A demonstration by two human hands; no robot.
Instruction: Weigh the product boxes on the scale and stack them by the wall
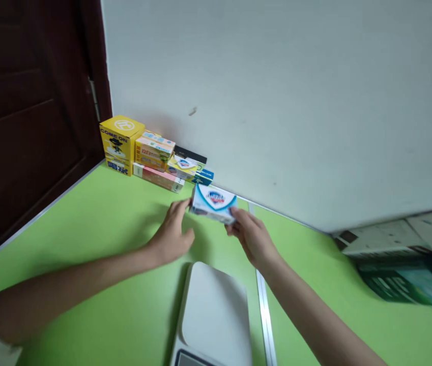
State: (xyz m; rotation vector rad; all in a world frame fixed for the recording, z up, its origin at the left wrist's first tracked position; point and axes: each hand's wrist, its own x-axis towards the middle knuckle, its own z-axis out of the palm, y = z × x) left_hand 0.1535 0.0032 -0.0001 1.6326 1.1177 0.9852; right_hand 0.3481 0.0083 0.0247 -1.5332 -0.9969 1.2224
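A white and blue soap box [214,202] is held up in the air over the green table, its printed shield logo facing up. My right hand [252,235] pinches its right end between thumb and fingers. At the box's left end is my left hand [172,234], its fingertips at or against the edge and its thumb spread away below. Whether those fingertips press on the box I cannot tell. Below both hands lies a white kitchen scale [218,315] with a bare platform; the frame's bottom edge cuts off its dark display [191,359].
Against the wall stand a yellow cube box [116,150], an orange box [154,152], a pink box [158,177], a yellow soap box [182,168] and a blue box [204,176]. A green printed package [402,277] lies at right. A metal strip [264,310] crosses the table.
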